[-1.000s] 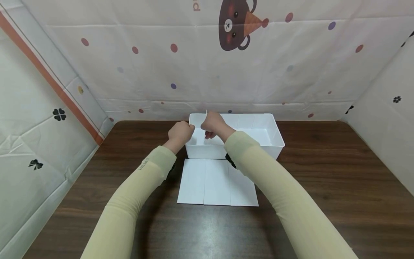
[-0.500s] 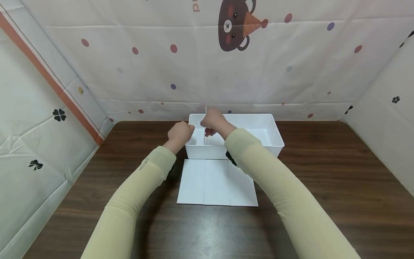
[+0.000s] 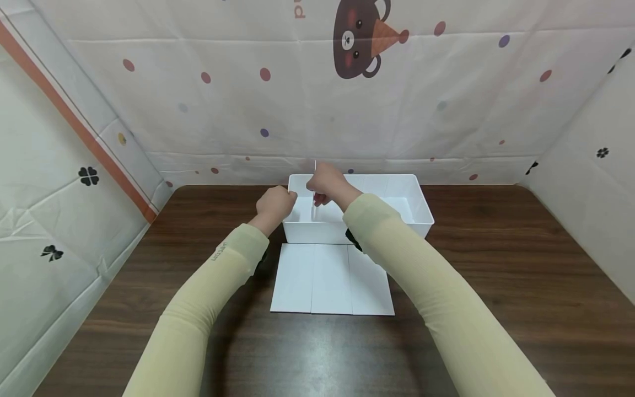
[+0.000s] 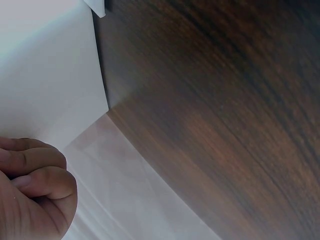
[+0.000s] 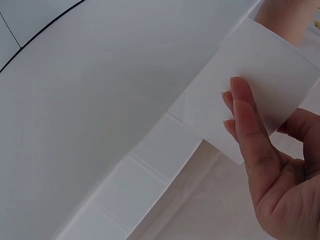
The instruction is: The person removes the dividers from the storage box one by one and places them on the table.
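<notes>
A white rectangular plastic box (image 3: 357,231) stands at the table's back edge. My left hand (image 3: 276,205) grips the rim at its left end; in the left wrist view the fingers of that hand (image 4: 42,185) are curled close by the box's outer wall (image 4: 55,80). Over the box's left part, my right hand (image 3: 328,184) pinches a thin white divider panel (image 5: 280,65). The panel stands upright across the box, its top edge rising above the back rim. In the right wrist view the fingers (image 5: 250,125) lie flat along one face, with the thumb behind.
Three flat white panels (image 3: 332,281) lie side by side on the dark wooden table (image 3: 317,358), right in front of the box. A patterned cloth (image 3: 223,105) hangs behind the table and on both sides.
My right hand has risen slightly, and the divider panel's top edge now stands higher above the box. The left hand stays at the rim.
</notes>
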Motion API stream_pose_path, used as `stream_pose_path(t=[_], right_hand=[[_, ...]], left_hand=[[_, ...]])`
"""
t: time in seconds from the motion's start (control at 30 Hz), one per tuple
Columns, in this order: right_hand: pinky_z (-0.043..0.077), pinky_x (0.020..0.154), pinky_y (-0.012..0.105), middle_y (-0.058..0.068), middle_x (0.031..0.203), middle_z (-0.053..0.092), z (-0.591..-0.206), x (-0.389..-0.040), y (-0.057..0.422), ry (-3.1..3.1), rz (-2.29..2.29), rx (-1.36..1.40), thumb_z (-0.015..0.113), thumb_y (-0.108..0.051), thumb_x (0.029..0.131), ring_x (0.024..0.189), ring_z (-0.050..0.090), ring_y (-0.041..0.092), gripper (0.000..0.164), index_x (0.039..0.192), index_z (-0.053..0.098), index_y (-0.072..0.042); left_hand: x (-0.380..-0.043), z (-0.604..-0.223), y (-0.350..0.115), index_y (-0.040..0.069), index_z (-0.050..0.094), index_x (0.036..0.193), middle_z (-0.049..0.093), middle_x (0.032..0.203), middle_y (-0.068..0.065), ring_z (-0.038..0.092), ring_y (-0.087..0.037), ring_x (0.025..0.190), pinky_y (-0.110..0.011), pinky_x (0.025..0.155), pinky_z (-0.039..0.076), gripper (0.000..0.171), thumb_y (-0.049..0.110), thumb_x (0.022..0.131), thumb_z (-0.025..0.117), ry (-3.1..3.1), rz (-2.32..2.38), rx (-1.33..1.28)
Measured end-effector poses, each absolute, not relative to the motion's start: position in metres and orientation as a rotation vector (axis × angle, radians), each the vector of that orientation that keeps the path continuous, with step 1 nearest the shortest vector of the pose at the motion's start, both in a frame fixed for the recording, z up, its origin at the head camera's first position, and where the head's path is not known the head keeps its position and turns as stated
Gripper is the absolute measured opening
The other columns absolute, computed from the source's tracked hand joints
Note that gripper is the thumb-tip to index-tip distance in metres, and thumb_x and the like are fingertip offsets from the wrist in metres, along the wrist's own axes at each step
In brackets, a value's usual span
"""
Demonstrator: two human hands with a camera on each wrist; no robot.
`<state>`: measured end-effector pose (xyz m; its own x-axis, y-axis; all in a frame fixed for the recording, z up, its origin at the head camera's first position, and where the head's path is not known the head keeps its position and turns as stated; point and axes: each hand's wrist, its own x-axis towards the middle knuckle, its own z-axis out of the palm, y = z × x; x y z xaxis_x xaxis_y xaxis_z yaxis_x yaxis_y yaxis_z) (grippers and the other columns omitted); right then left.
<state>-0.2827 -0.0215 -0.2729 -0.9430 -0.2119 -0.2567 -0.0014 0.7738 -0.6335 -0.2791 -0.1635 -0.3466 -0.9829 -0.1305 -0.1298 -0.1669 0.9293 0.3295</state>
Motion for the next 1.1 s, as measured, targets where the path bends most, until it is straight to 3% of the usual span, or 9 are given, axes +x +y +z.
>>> stream_pose_path(t=[0.1,0.17,0.23,0.37,0.63,0.87,1.1], right_hand=[[0.064,0.079,0.039,0.008,0.065,0.060,-0.271,-0.281,-0.023,2.677,-0.934,-0.165,0.054,-0.004,0.098,0.068,0.075,0.028,0.041,0.137,0.052,0.010],[0.064,0.080,0.040,0.009,0.064,0.060,-0.270,-0.280,-0.024,2.688,-0.917,-0.166,0.054,-0.004,0.098,0.079,0.078,0.033,0.036,0.132,0.056,0.010],[0.064,0.080,0.041,0.008,0.063,0.059,-0.269,-0.279,-0.024,2.690,-0.918,-0.171,0.054,-0.003,0.098,0.081,0.078,0.033,0.032,0.126,0.060,0.010],[0.064,0.079,0.040,0.007,0.059,0.059,-0.268,-0.279,-0.024,2.695,-0.919,-0.197,0.052,-0.003,0.097,0.065,0.073,0.026,0.026,0.116,0.064,0.010],[0.063,0.080,0.042,0.007,0.058,0.060,-0.263,-0.279,-0.021,2.705,-0.913,-0.201,0.053,-0.003,0.097,0.046,0.060,0.014,0.029,0.122,0.061,0.010],[0.064,0.076,0.039,0.006,0.057,0.060,-0.260,-0.279,-0.021,2.704,-0.904,-0.174,0.056,-0.005,0.098,0.064,0.074,0.026,0.040,0.135,0.053,0.010],[0.064,0.076,0.038,0.006,0.056,0.060,-0.256,-0.280,-0.020,2.703,-0.888,-0.176,0.055,-0.006,0.099,0.051,0.065,0.017,0.031,0.126,0.059,0.009]], left_hand=[[-0.279,-0.347,-0.164,0.014,0.049,0.061,0.046,0.059,-0.001,0.045,-0.015,0.056,-0.026,0.047,0.034,0.051,0.033,0.107,0.037,2.976,0.528,-0.236],[-0.279,-0.346,-0.164,0.014,0.049,0.061,0.045,0.059,-0.001,0.044,-0.015,0.056,-0.026,0.047,0.034,0.052,0.033,0.108,0.037,2.971,0.534,-0.236],[-0.279,-0.347,-0.164,0.014,0.049,0.061,0.046,0.060,-0.001,0.044,-0.015,0.056,-0.026,0.047,0.034,0.052,0.033,0.107,0.036,2.970,0.539,-0.239],[-0.280,-0.347,-0.165,0.014,0.050,0.061,0.047,0.061,-0.001,0.045,-0.015,0.056,-0.027,0.048,0.034,0.051,0.033,0.107,0.037,2.973,0.551,-0.244],[-0.280,-0.346,-0.164,0.015,0.048,0.061,0.045,0.059,0.000,0.044,-0.015,0.055,-0.027,0.048,0.033,0.051,0.033,0.107,0.037,2.959,0.562,-0.246],[-0.280,-0.347,-0.164,0.015,0.047,0.060,0.045,0.059,0.000,0.044,-0.016,0.055,-0.027,0.048,0.033,0.051,0.032,0.107,0.037,2.960,0.562,-0.242],[-0.280,-0.347,-0.165,0.015,0.047,0.060,0.046,0.059,0.000,0.044,-0.015,0.055,-0.027,0.048,0.034,0.051,0.033,0.107,0.037,2.966,0.557,-0.240]])
